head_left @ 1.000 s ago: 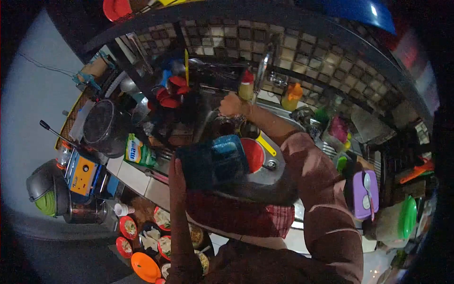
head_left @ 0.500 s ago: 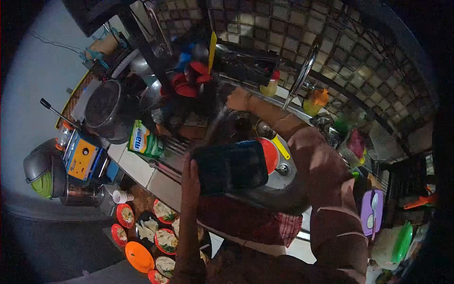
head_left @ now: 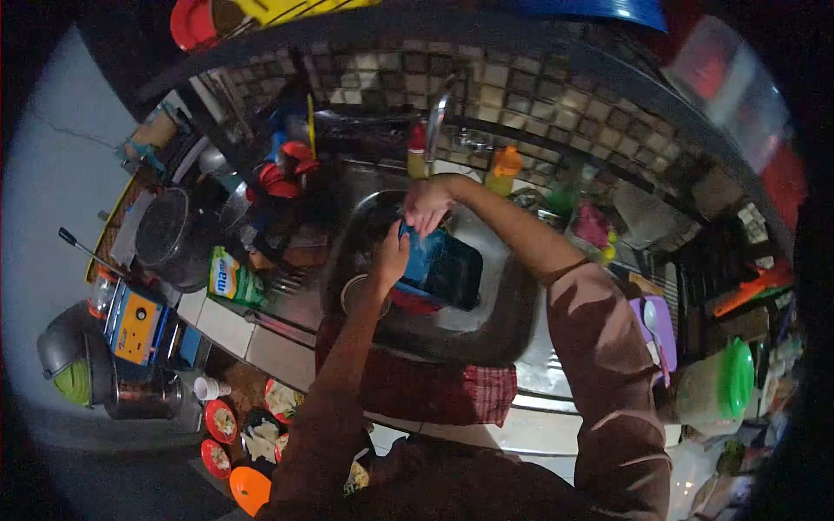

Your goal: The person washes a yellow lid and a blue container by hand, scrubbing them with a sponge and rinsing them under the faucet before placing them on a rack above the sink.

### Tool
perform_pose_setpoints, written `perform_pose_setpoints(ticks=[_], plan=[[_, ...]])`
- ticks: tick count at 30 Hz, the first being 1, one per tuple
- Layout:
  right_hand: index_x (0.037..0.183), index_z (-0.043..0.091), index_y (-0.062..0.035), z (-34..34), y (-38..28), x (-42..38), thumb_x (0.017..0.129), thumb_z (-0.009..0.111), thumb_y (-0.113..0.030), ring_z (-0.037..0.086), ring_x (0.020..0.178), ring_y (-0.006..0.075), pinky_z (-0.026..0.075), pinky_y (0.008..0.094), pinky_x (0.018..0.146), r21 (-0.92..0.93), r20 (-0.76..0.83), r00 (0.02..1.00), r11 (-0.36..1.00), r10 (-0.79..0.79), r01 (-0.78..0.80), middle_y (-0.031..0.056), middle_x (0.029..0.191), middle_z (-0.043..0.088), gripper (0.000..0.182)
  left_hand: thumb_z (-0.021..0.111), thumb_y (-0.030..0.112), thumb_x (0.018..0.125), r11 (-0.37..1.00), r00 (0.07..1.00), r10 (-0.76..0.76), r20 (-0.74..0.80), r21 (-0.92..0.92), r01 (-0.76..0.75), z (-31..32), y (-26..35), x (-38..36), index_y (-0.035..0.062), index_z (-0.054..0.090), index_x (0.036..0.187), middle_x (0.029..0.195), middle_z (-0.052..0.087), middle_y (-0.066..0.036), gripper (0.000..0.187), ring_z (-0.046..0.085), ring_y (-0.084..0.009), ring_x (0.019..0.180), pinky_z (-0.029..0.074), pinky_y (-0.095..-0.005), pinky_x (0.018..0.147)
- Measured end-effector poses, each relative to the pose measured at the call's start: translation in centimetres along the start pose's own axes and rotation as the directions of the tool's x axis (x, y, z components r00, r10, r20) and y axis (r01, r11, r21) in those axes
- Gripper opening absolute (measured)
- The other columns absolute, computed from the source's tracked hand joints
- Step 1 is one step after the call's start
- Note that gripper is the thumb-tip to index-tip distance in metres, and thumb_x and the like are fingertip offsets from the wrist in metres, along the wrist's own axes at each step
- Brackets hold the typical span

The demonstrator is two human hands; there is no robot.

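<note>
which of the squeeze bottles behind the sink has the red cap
The yellowish bottle right beside the faucet; the orange bottle further right has no red cap.

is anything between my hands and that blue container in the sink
Nothing visible is. The left hand grips the near edge of the blue container, and the right hand touches its far end under the faucet. A red dish lies beneath it, not in between.
</note>
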State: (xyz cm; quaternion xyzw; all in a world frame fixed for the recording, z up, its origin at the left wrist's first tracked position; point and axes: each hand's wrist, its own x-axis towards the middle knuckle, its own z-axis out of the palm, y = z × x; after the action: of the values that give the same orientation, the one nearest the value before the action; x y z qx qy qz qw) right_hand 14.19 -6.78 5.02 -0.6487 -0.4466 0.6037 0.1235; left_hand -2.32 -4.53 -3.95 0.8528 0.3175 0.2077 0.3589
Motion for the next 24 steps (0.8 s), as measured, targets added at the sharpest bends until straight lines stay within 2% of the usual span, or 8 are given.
perform_pose_setpoints(ticks=[5, 7, 10, 12, 17, 18, 20, 24], plan=[[0.089, 0.056, 0.0010, 1.2, -0.2, -3.5, 0.080, 0.037, -0.011, 0.059, 0.084, 0.0190, 0.050, 0.0301, 0.071, -0.165, -0.078, 0.993, 0.984, -0.087, 0.073, 0.0137, 0.091, 0.060, 0.023, 0.053, 0.017, 0.074, 0.976, 0.979, 0.205, -0.024, -0.074, -0.206, 2.4, 3.1, 1.9, 0.0021, 0.048, 0.101, 0.093, 0.052, -0.024, 0.032, 0.051, -0.0380, 0.087, 0.042, -0.0421, 0.072], [0.087, 0.057, 0.0000, 1.5, -0.3, -4.5, 0.080, 0.038, -0.010, 0.060, 0.082, 0.0173, 0.050, 0.0307, 0.070, -0.217, -0.170, 0.983, 0.976, -0.067, 0.029, 0.0127, 0.089, 0.061, 0.023, 0.059, 0.015, 0.068, 0.974, 0.971, 0.167, 0.168, -0.180, -0.136, 1.5, 4.5, 1.9, 0.0026, 0.053, 0.092, 0.084, 0.057, -0.018, 0.027, 0.056, -0.0320, 0.079, 0.044, -0.0368, 0.068], [0.074, 0.062, -0.0050, 2.2, -0.3, -5.1, 0.080, 0.047, -0.022, 0.061, 0.061, 0.0180, 0.052, 0.0305, 0.054, -0.627, -0.285, 0.935, 0.779, -0.210, -0.017, 0.0071, 0.077, 0.063, 0.023, 0.062, 0.013, 0.063, 0.807, 0.921, 0.387, 0.049, -0.502, -0.312, 3.0, 3.2, 3.2, 0.0025, 0.054, 0.088, 0.077, 0.058, -0.012, 0.028, 0.057, -0.0248, 0.074, 0.044, -0.0325, 0.065], [0.075, 0.063, -0.0061, 3.0, -0.9, -5.6, 0.080, 0.049, -0.029, 0.061, 0.060, 0.0187, 0.051, 0.0296, 0.054, -0.434, -0.296, 0.952, 0.899, -0.080, -0.060, 0.0077, 0.075, 0.063, 0.027, 0.064, 0.017, 0.063, 0.876, 0.933, 0.345, 0.102, -0.391, -0.282, 2.3, 2.3, 3.0, 0.0025, 0.054, 0.089, 0.076, 0.059, -0.010, 0.031, 0.057, -0.0199, 0.074, 0.044, -0.0318, 0.065], [0.078, 0.063, -0.0037, 1.9, -1.0, -1.3, 0.079, 0.045, -0.024, 0.060, 0.070, 0.0254, 0.048, 0.0358, 0.060, -0.976, -0.168, 0.810, 0.209, -0.561, -0.058, 0.0120, 0.083, 0.061, 0.027, 0.063, 0.023, 0.065, 0.961, 0.992, 0.117, 0.052, -0.259, -0.100, 0.4, 2.8, 1.4, 0.0021, 0.053, 0.096, 0.086, 0.059, -0.015, 0.038, 0.057, -0.0259, 0.083, 0.043, -0.0321, 0.071], [0.078, 0.063, -0.0037, 2.2, -1.4, -1.6, 0.079, 0.045, -0.024, 0.060, 0.070, 0.0254, 0.048, 0.0358, 0.060, -0.975, -0.174, 0.807, 0.216, -0.564, -0.059, 0.0120, 0.083, 0.061, 0.027, 0.063, 0.023, 0.065, 0.962, 0.991, 0.120, 0.057, -0.253, -0.102, 0.2, 2.7, 1.0, 0.0021, 0.053, 0.096, 0.086, 0.059, -0.015, 0.038, 0.057, -0.0259, 0.083, 0.043, -0.0321, 0.071], [0.086, 0.062, -0.0035, 3.2, -3.0, -3.5, 0.068, 0.050, -0.022, 0.057, 0.084, 0.0298, 0.045, 0.0394, 0.068, -0.797, -0.327, 0.900, 0.595, -0.288, -0.099, 0.0159, 0.091, 0.059, 0.029, 0.060, 0.029, 0.067, 0.992, 0.996, 0.015, -0.084, -0.120, -0.025, -0.6, 1.7, 0.4, 0.0032, 0.052, 0.099, 0.087, 0.058, -0.018, 0.042, 0.055, -0.0315, 0.085, 0.041, -0.0349, 0.075], [0.084, 0.063, -0.0035, 2.1, -3.4, -2.1, 0.067, 0.049, -0.022, 0.057, 0.082, 0.0301, 0.045, 0.0400, 0.068, -0.919, -0.337, 0.820, 0.350, -0.463, -0.180, 0.0165, 0.089, 0.059, 0.029, 0.055, 0.039, 0.068, 0.842, 0.865, 0.498, 0.063, 0.202, -0.499, -3.5, -0.3, -0.8, 0.0018, 0.052, 0.099, 0.089, 0.057, -0.020, 0.049, 0.053, -0.0330, 0.087, 0.040, -0.0346, 0.078]])
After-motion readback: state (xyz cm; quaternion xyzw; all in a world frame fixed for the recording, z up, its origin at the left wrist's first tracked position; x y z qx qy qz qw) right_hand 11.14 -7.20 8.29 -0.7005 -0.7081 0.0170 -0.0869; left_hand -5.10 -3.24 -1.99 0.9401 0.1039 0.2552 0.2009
